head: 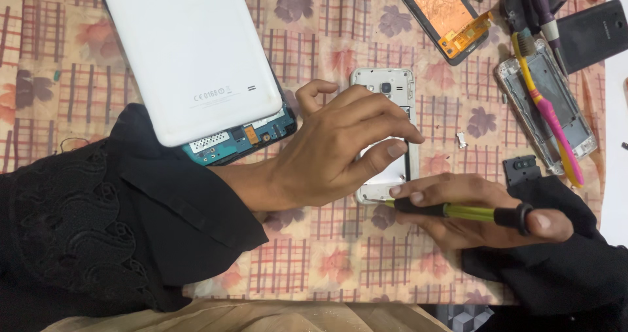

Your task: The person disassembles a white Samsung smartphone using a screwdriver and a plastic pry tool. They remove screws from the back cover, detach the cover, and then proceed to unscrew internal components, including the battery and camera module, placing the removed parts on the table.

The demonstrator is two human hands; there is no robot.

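My left hand (333,152) pins the white phone (386,87), long axis pointing away from me, right hand (474,208) gripping screwdriver (458,211) at its near-left corner.

From my remote seat I see the worktop cloth (366,253) in pale peach, checked with dark red grid squares and scattered mauve and pink flowers. The tablet back (190,51) is plain white; under it the exposed board (242,139) shows teal-blue with an orange spot. The opened phone (386,87) has a white frame. The screwdriver (458,211) is yellow-green with black bands. Both sleeves (131,214) are black, the left one with a lacy pattern. The toothbrush (546,106) is yellow and pink. The loose panel (448,11) is coppery orange.
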